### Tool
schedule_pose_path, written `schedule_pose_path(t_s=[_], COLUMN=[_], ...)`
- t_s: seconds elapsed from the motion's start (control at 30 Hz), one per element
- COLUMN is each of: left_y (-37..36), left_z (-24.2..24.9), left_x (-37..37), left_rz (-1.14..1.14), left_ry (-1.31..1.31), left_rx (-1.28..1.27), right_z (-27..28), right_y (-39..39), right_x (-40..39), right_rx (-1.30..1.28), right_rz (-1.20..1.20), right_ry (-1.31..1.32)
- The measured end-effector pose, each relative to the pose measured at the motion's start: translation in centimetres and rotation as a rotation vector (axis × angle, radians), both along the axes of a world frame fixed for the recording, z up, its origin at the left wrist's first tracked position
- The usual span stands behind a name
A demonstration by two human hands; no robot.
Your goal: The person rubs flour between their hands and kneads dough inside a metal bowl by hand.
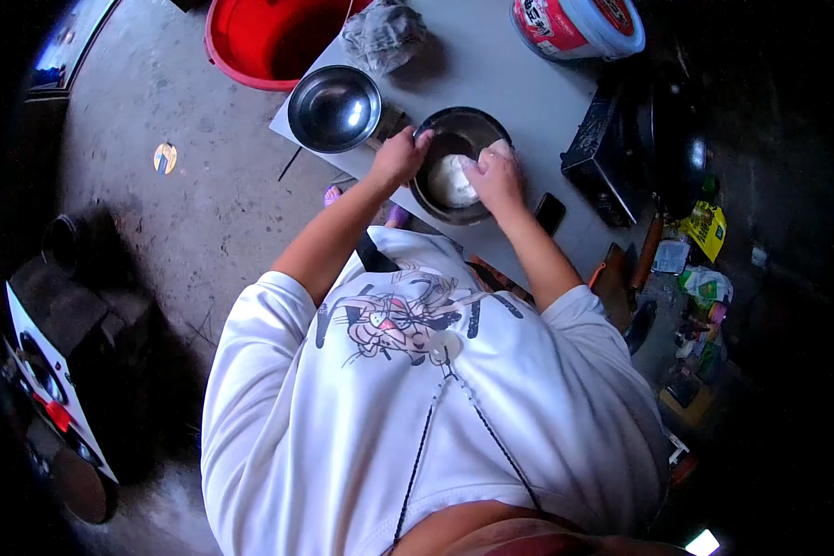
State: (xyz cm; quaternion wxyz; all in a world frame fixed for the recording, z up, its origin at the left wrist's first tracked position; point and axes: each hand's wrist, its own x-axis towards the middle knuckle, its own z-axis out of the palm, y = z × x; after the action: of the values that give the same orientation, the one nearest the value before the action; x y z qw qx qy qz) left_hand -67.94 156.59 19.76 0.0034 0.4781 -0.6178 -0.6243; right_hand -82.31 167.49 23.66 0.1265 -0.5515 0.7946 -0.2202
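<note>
A dark metal bowl (485, 219) stands on the light table in front of me, with a mound of white flour or dough (452, 183) inside. My left hand (401, 156) grips the bowl's left rim, thumb over the edge and the other fingers partly hidden outside. Over the right side of the bowl, my right hand (498, 178) has its fingers curled at the edge of the white mound. What those fingers hold, if anything, I cannot make out. Left of this bowl is a second, shiny metal bowl (334, 108), close to my left hand.
On the table (482, 69) are a crumpled grey cloth or bag (383, 37), a plastic tub with a red label (579, 28) and a dark phone (549, 215). A black box-like object (605, 153) borders the right side. A red bucket (273, 42) stands beyond the left edge.
</note>
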Motion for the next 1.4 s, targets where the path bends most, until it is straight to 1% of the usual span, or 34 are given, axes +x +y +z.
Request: schedule_pose_path(t_s=[0.03, 0.07, 0.13, 0.17, 0.2, 0.23, 0.27, 0.3, 0.33, 0.4, 0.43, 0.47, 0.53, 0.57, 0.6, 0.67, 0.7, 0.77, 0.8, 0.83, 0.87, 0.9, 0.97, 1.0, 1.07, 1.1, 1.13, 1.2, 1.23, 1.27, 1.33, 1.37, 1.4], left_y=[0.2, 0.2, 0.3, 0.4, 0.6, 0.7, 0.6, 0.6, 0.6, 0.8, 0.6, 0.7, 1.0, 1.0, 0.9, 0.7, 0.8, 1.2, 1.2, 1.0, 0.7, 0.7, 0.6, 0.4, 0.3, 0.2, 0.3, 0.5, 0.5, 0.6, 0.6, 0.5, 0.5], left_z=[0.2, 0.4, 1.1, 0.5, -0.3, -0.5, -0.7, -0.9, -0.8, -0.4, -0.2, -0.3, -0.6, -0.7, -0.7, -0.7, -0.8, -1.0, -1.1, -1.2, -0.7, -0.3, 0.0, -0.3, -0.5, -0.7, -0.6, -0.7, -1.1, -1.2, -1.3, -1.1, -1.0], left_x=[0.0, 0.0, 0.0, 0.1, 0.1, 0.2, 0.2, 0.2, 0.2, 0.3, 0.2, 0.1, -0.1, -0.2, -0.1, -0.3, -0.2, 0.1, 0.1, -0.1, -0.2, -0.2, -0.2, -0.4, -0.7, -0.7, -0.7, -0.7, -0.8, -0.7, -0.6, -0.7, -0.7], left_rz=[-0.040, -0.039, -0.018, -0.015, -0.005, 0.005, 0.007, -0.004, -0.015, -0.032, -0.050, -0.051, 0.004, 0.003, -0.010, -0.021, -0.009, -0.007, -0.001, 0.012, 0.018, 0.010, 0.008, 0.006, 0.006, 0.007, 0.013, 0.022, 0.023, 0.021, 0.008, 0.003, 0.008], left_ry=[0.015, 0.015, -0.043, -0.050, -0.021, 0.007, 0.001, 0.008, 0.014, -0.028, -0.059, -0.060, -0.064, -0.061, -0.041, -0.023, -0.028, -0.040, -0.024, -0.008, -0.008, -0.033, -0.033, -0.029, -0.031, -0.024, -0.037, -0.049, -0.041, -0.034, -0.029, -0.023, -0.023], left_rx=[-0.070, -0.070, -0.015, -0.013, -0.182, -0.348, -0.346, -0.307, -0.265, -0.223, -0.194, -0.195, -0.242, -0.241, -0.212, -0.186, -0.208, -0.228, -0.238, -0.250, -0.249, -0.252, -0.224, -0.232, -0.305, -0.311, -0.273, -0.229, -0.253, -0.278, -0.265, -0.252, -0.250], right_z=[0.1, -1.2, -2.6, -3.5, -4.5, -5.0, -5.4, -5.7, -6.8, -5.3, -4.3, -3.1, -1.2, -1.7, -2.9, -3.6, -4.4, -7.0, -9.5, -12.7, -13.1, -13.3, -9.1, -9.1, -8.5, -8.3, -7.0, -3.3, -1.6, -1.4, -1.8, -1.3, -1.7], right_y=[-0.1, 0.2, 0.5, 0.9, 1.1, 0.9, 0.7, 0.6, 0.1, -1.6, -1.9, -2.2, -2.2, -1.8, -1.1, -0.4, -0.3, 0.2, 0.4, 0.3, -0.3, -0.7, -3.3, -3.5, -4.0, -3.9, -3.9, -3.7, -3.3, -2.3, -0.6, -0.2, 0.3], right_x=[0.3, 0.6, 1.7, 1.7, 1.3, 1.0, 0.7, 0.3, 0.1, -0.7, 0.0, 0.7, 1.8, 2.4, 2.6, 3.5, 3.2, 2.5, 2.0, 1.2, 1.1, 0.5, 0.4, 0.2, -0.2, -0.3, -0.4, -0.3, 0.3, 0.8, 2.1, 2.9, 3.3], right_rx=[-0.005, -0.002, -0.094, -0.061, -0.059, 0.016, 0.090, 0.188, 0.058, 0.191, 0.044, 0.043, 0.169, 0.133, 0.108, 0.052, 0.051, 0.247, 0.245, 0.234, 0.227, 0.235, 0.513, 0.505, 0.354, 0.221, 0.219, 0.199, 0.210, 0.332, 0.180, 0.194, 0.202], right_rz=[0.076, 0.084, 0.182, 0.105, 0.109, 0.092, 0.076, -0.049, -0.187, -0.379, -0.366, -0.366, -0.126, -0.059, 0.114, 0.154, 0.155, 0.180, 0.181, 0.102, 0.022, 0.025, 0.111, 0.107, -0.036, -0.052, -0.049, -0.093, 0.028, 0.126, 0.218, 0.238, 0.323], right_ry=[0.037, 0.017, 0.137, 0.043, 0.037, -0.015, -0.066, -0.132, -0.132, -0.487, -0.402, -0.403, -0.374, -0.230, -0.032, 0.196, 0.193, 0.190, 0.190, 0.233, 0.274, 0.272, 0.288, 0.291, 0.140, 0.083, 0.090, -0.475, -0.183, -0.075, 0.114, 0.093, 0.205])
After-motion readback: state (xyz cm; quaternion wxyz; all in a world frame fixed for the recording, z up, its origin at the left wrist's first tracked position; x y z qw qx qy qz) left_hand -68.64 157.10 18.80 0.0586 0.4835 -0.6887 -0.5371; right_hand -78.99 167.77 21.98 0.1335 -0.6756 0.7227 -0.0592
